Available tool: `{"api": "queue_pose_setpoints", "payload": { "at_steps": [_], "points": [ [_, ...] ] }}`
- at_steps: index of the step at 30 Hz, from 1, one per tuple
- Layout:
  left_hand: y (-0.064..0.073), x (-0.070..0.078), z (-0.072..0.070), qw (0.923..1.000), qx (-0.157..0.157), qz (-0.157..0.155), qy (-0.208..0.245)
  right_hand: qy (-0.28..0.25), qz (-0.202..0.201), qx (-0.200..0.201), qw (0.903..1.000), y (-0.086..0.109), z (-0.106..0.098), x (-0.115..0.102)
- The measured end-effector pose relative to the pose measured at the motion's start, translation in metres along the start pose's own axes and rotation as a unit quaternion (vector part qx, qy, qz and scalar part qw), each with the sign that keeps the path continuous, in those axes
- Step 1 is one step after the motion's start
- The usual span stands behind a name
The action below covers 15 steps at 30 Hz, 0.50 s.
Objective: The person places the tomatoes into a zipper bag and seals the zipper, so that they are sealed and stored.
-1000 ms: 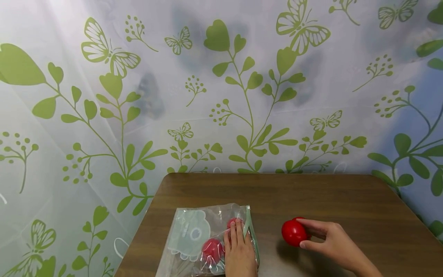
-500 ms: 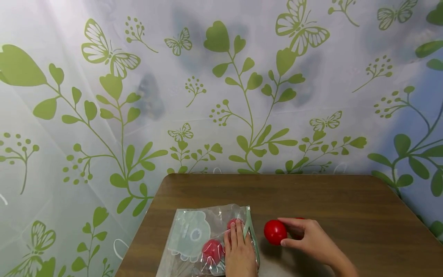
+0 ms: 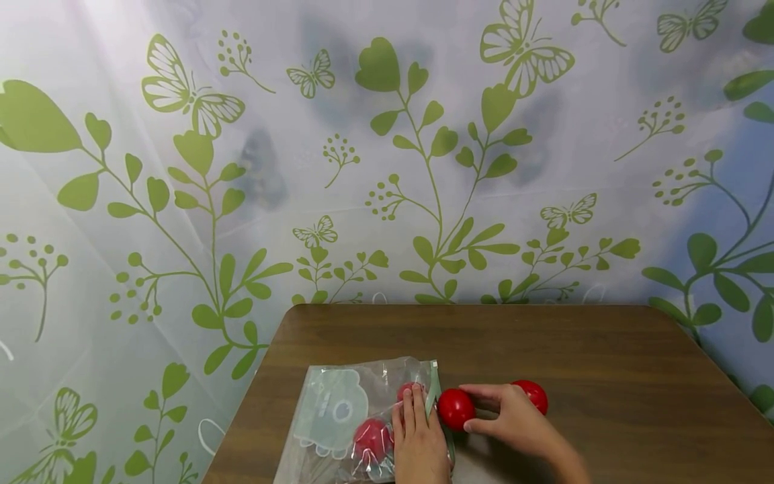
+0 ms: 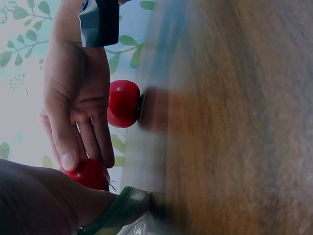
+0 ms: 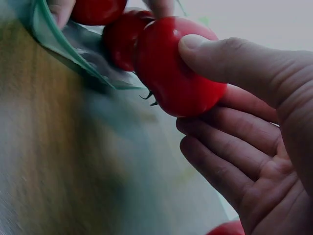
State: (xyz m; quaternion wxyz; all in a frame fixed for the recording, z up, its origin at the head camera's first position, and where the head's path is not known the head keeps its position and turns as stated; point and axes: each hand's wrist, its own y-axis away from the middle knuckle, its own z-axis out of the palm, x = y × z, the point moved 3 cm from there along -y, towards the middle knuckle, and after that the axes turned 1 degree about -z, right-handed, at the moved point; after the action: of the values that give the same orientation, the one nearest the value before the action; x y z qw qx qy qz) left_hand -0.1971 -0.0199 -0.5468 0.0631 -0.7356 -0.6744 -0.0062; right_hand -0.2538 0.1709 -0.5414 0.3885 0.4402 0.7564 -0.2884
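Note:
My right hand (image 3: 506, 415) pinches a glossy red tomato (image 3: 456, 409) between thumb and fingers, right beside the mouth of a clear zip bag (image 3: 308, 444). Small green sepals show on this tomato (image 5: 171, 73) in the right wrist view, where it overlaps the tomatoes in the bag. My left hand (image 3: 418, 437) rests on the bag with its fingers straight. In the left wrist view, its thumb (image 4: 88, 200) is at the green zip edge (image 4: 116, 211). Inside the bag are a tomato (image 3: 371, 440) and another tomato (image 3: 410, 390), partly under the left fingers.
A loose tomato (image 3: 533, 395) sits on the brown wooden table (image 3: 635, 376), behind the right hand. A pale green printed panel (image 3: 332, 403) marks the bag's left part. Beyond the table hangs a leaf-and-butterfly patterned curtain (image 3: 290, 154).
My right hand has carried the tomato leftward to the bag's mouth, uncovering the loose tomato behind it. My left hand and the bag have stayed in place.

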Motion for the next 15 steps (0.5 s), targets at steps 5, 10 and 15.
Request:
{"api": "queue_pose_setpoints", "payload": {
  "at_steps": [5,10,15],
  "points": [
    [-0.001,0.001,0.000,0.9998,-0.015,-0.005,0.008,0.005,-0.004,-0.006,1.0000,-0.006,0.010,0.002],
    [0.000,0.002,0.000,0.9998,-0.016,-0.005,0.005,-0.001,-0.002,0.000,1.0000,-0.009,0.015,0.002],
    [0.001,0.002,0.000,0.9999,-0.007,-0.005,0.006,0.005,-0.003,0.011,0.9999,-0.011,0.017,0.003]
  ]
}}
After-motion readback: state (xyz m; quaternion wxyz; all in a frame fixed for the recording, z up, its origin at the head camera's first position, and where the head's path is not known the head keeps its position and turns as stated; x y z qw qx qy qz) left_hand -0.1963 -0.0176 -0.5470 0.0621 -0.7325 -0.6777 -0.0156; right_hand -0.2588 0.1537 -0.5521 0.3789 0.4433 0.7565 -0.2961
